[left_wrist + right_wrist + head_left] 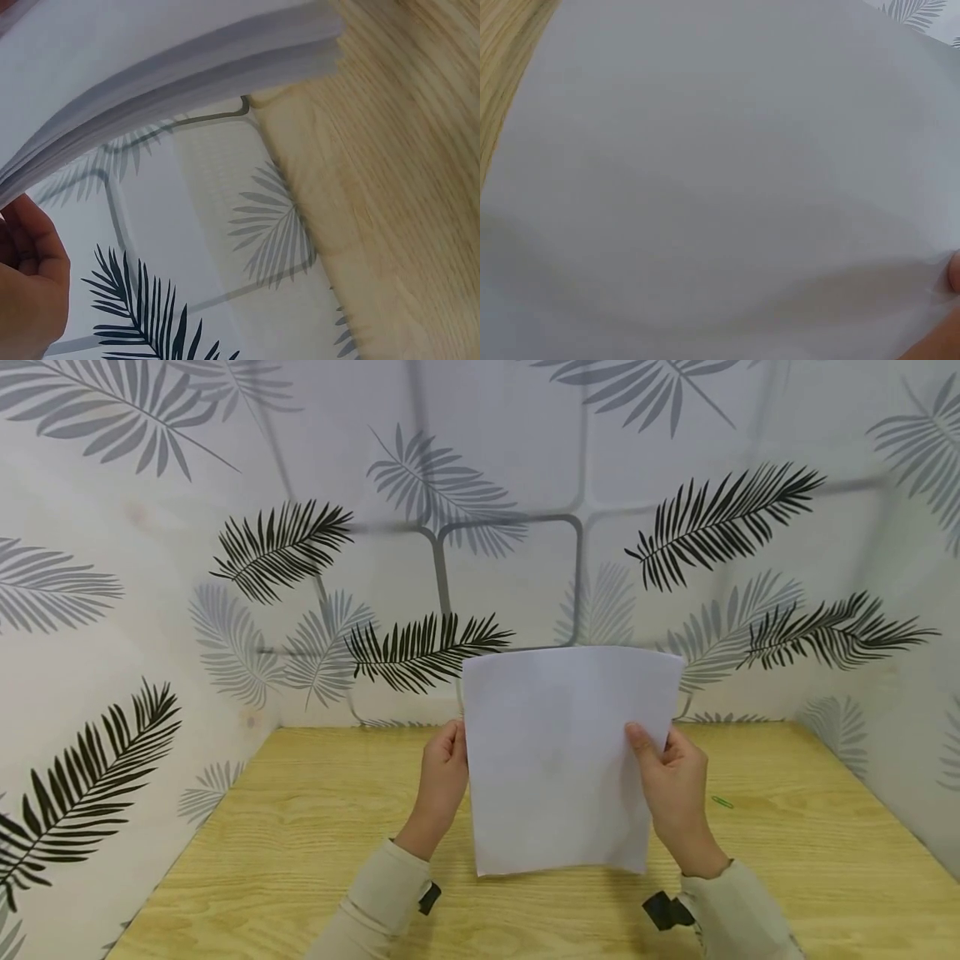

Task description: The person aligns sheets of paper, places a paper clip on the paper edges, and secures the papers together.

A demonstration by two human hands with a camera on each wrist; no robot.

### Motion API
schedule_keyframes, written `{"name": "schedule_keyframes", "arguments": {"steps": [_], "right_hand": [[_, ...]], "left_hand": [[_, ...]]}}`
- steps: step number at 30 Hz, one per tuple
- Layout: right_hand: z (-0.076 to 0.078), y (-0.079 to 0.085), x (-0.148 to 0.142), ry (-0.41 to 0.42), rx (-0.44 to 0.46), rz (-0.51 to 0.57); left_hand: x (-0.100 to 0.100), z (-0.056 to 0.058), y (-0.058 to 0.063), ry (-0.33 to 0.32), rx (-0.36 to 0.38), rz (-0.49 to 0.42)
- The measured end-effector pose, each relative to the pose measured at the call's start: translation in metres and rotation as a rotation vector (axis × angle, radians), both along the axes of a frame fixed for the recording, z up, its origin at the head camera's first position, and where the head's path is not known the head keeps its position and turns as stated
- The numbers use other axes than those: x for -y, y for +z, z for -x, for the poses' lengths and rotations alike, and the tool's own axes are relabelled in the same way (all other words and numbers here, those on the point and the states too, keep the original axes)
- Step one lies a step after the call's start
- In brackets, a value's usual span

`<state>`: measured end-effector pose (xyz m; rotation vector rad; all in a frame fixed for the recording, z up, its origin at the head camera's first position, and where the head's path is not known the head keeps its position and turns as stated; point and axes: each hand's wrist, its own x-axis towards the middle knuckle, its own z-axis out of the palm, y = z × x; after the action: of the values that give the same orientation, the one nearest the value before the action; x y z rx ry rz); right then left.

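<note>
At the lower right of the head view, the right hand (678,789) pinches the paper stack (558,768), thumb on its near face and fingers behind. Left of it, the left hand (444,777) has its fingers curled at the stack's left edge, gripping it. The sheets stand up in front of the person, right of centre, bowed a little. The left wrist view shows the layered edges parting, so level, matched pressure from both sides should serve best; a lighter right thumb would likely spare the paper the crease at the right wrist view's right edge. Just beside the right hand, a green paper clip (723,802) lies on the surface (322,793), best left undisturbed by the sleeve (735,910).
</note>
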<state>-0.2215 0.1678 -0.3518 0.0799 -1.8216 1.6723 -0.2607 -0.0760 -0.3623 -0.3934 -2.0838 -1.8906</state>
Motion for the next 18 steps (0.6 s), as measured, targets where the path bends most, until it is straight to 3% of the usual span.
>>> {"name": "schedule_keyframes", "arguments": {"steps": [6, 14, 18], "right_hand": [[-0.002, 0.004, -0.002, -0.019, 0.012, -0.034], [-0.004, 0.007, -0.003, -0.023, 0.022, -0.014], [-0.004, 0.007, -0.003, -0.028, 0.028, -0.004]], "left_hand": [[-0.001, -0.003, -0.001, -0.018, 0.017, -0.015], [0.002, -0.007, -0.004, -0.173, 0.027, -0.063], [0.002, -0.01, -0.004, -0.211, 0.002, -0.039]]}}
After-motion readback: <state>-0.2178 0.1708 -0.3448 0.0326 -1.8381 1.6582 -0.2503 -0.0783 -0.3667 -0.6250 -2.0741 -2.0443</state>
